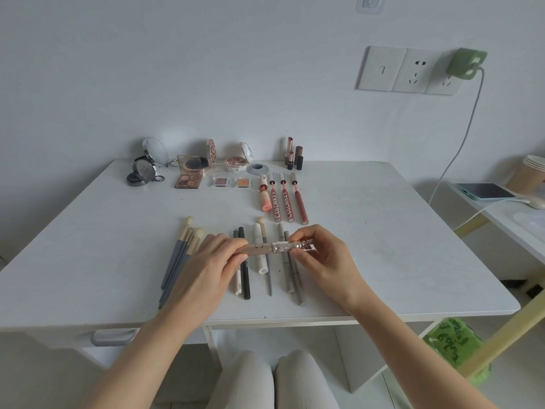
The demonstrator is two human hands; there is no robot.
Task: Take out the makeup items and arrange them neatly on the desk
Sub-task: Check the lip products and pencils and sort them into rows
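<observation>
Now both hands up over table (88, 231): left hand (206, 261) grips tube (259, 248) by beige body, right hand (321, 255) pinches its ornate cap; tube level above pencils (290, 270), brushes (177, 261) just left

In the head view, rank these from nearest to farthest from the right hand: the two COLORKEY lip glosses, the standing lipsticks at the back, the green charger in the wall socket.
From the right hand:
1. COLORKEY lip glosses, lying on the desk just beyond the hand.
2. Standing lipsticks, upright at the desk's back edge by the wall.
3. Green charger, plugged in high on the wall, far right.
</observation>
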